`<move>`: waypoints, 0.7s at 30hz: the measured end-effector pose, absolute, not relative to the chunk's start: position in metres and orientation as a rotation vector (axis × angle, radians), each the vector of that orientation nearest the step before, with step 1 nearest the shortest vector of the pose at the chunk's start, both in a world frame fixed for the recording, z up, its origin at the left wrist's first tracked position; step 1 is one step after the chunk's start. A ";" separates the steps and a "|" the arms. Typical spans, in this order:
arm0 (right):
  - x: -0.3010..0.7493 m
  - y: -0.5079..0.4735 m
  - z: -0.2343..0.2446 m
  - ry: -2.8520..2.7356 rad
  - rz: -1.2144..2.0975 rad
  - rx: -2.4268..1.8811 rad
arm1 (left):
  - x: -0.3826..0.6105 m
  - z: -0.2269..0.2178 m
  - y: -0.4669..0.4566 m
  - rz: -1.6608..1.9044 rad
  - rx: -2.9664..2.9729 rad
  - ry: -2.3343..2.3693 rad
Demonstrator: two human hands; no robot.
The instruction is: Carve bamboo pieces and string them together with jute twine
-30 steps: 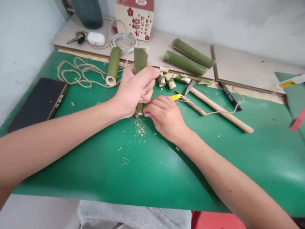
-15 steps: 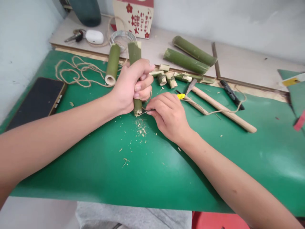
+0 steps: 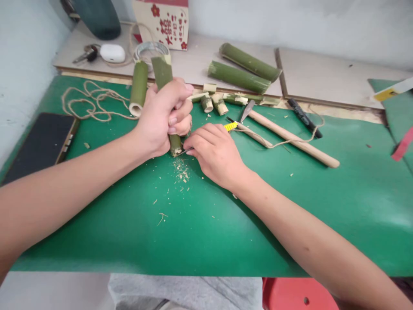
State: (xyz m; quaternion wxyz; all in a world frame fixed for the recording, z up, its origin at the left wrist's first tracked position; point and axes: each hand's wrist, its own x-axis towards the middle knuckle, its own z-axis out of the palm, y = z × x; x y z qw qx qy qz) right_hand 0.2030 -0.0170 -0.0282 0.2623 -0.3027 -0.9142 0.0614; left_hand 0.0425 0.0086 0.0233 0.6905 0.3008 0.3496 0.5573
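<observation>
Tightly, left hand (image 3: 163, 118) grips bamboo (image 3: 162, 72); right hand (image 3: 217, 154) pinches, apparently, a knife (image 3: 231, 126).

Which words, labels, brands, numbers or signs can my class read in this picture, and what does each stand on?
"囍": large red character on the cream-and-red box.
"大": red character below it, same box.
Smaller red characters beside them: too blurred to read.
Black marker pen: any print is too small to read.
No brand or number is legible.

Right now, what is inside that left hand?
A long green bamboo piece is in the left hand; its upper and lower ends show, but the hand covers its middle.
</observation>
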 end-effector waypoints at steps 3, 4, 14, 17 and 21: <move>0.203 -0.018 -0.025 -2.432 0.199 -0.831 | 0.042 0.022 0.011 1.269 0.660 0.773; 0.203 -0.018 -0.025 -2.426 0.206 -0.836 | 0.041 0.022 0.011 1.278 0.679 0.782; 0.198 -0.017 -0.026 -2.498 0.230 -0.846 | 0.045 0.022 0.003 1.353 0.810 0.741; 0.200 -0.018 -0.025 -2.494 0.211 -0.834 | 0.046 0.021 0.003 1.345 0.791 0.710; 0.202 -0.018 -0.025 -2.401 0.213 -0.825 | 0.046 0.023 0.004 1.339 0.725 0.744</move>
